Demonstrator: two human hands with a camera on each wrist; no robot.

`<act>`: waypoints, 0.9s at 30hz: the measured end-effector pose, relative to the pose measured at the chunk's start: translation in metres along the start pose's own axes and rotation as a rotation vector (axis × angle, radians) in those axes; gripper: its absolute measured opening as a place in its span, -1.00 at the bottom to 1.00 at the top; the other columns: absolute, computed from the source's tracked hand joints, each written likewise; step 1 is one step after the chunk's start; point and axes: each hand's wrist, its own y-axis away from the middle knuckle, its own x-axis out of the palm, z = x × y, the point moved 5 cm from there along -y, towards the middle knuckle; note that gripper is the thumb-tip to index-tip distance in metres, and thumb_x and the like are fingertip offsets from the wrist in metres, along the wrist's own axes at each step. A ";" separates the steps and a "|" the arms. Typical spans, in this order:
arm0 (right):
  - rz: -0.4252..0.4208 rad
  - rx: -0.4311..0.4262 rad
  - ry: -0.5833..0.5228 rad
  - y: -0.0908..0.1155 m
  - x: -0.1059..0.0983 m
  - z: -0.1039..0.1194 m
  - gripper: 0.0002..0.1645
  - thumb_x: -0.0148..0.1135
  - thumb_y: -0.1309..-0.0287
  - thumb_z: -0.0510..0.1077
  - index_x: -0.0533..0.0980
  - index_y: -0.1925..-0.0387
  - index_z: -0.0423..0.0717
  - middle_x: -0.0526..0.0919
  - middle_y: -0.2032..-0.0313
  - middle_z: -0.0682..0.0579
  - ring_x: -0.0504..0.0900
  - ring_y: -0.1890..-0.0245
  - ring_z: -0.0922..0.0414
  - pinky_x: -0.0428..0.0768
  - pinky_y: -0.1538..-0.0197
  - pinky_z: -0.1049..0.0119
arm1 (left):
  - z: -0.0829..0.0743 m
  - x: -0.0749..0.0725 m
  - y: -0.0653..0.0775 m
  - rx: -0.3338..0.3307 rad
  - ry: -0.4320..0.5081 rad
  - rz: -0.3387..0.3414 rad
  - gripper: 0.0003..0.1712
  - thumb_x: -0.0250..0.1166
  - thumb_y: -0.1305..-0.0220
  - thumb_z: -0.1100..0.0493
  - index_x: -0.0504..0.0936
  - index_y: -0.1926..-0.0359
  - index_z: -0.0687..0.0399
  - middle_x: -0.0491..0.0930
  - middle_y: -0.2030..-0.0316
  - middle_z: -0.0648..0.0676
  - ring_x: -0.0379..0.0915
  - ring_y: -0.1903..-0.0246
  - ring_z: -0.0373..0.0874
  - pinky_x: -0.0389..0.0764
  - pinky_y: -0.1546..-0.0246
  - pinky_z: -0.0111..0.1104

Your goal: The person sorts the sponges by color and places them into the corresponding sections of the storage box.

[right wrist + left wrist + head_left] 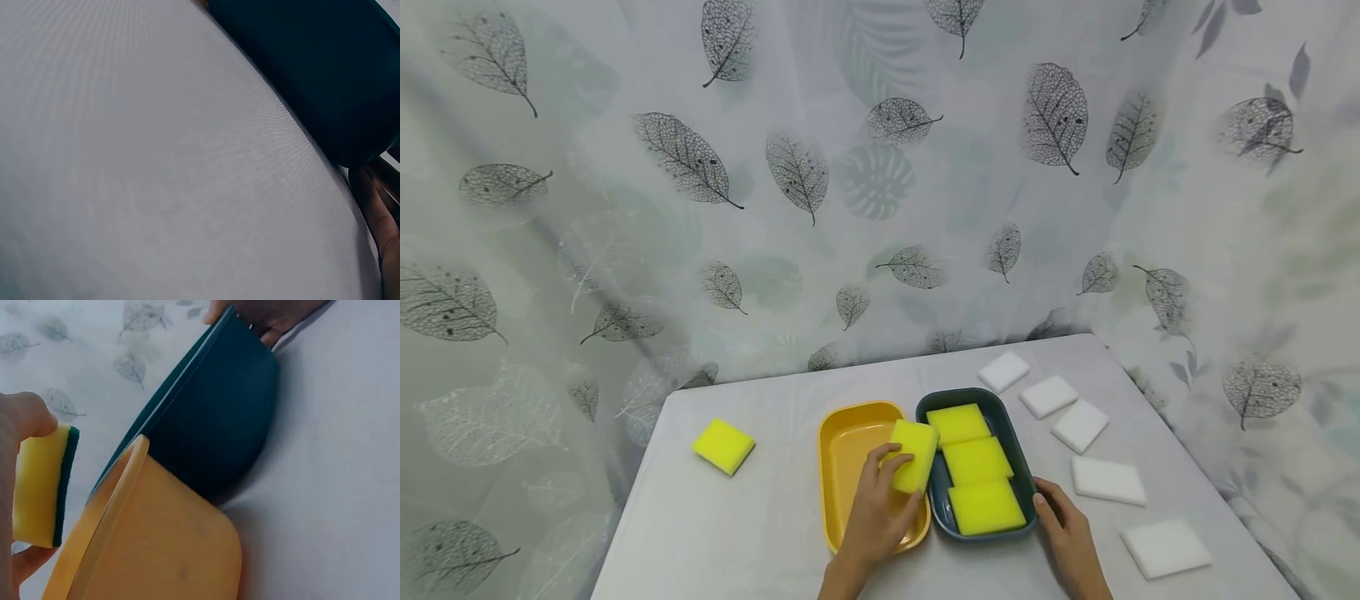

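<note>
My left hand [874, 504] holds a yellow sponge [915, 454] between thumb and fingers. It is above the right side of the orange tray [826, 483], near the dark teal tray. The left wrist view shows the sponge's dark green scouring layer [65, 487]. Three yellow sponges [977, 461] lie in a column inside the dark teal tray [946, 523]. Against that tray's outer right side rests my right hand [1067, 533], thumb and fingertips at the rim. The right wrist view has its fingers [375, 206] by the tray's lower wall.
Another yellow sponge [724, 446] lies on the left of the white-covered table [760, 525]. Along the right side are several white sponge blocks [1108, 481], scattered in a loose line. A leaf-patterned curtain [820, 275] hangs behind the table and on both sides.
</note>
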 end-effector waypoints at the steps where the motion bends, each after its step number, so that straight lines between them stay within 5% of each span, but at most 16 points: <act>1: 0.002 0.001 -0.002 0.000 0.000 0.000 -0.29 -0.09 -0.59 0.28 0.43 -0.42 -0.12 0.57 -0.36 -0.17 0.35 -0.08 0.71 0.36 -0.10 0.80 | -0.002 0.001 0.000 -0.005 0.006 0.006 -0.39 0.48 -0.23 0.17 0.51 -0.29 -0.08 0.37 -0.35 0.07 0.43 -0.29 -0.01 0.60 -0.28 -0.15; 17: -0.003 -0.007 -0.003 -0.001 0.000 -0.002 -0.30 -0.10 -0.59 0.28 0.44 -0.41 -0.10 0.57 -0.35 -0.16 0.28 -0.03 0.80 0.32 -0.09 0.83 | -0.032 0.033 0.002 -0.028 -0.046 0.173 -0.44 0.42 -0.32 0.07 0.49 -0.30 -0.15 0.36 -0.35 -0.01 0.43 -0.28 -0.09 0.60 -0.29 -0.15; 27: 0.002 -0.004 -0.008 0.003 0.000 0.004 -0.30 -0.10 -0.60 0.27 0.42 -0.43 -0.11 0.55 -0.38 -0.17 0.24 -0.05 0.82 0.29 -0.10 0.86 | -0.040 0.035 -0.001 0.017 -0.145 0.158 -0.46 0.44 -0.28 0.05 0.53 -0.26 -0.17 0.42 -0.31 -0.02 0.44 -0.27 -0.08 0.59 -0.27 -0.11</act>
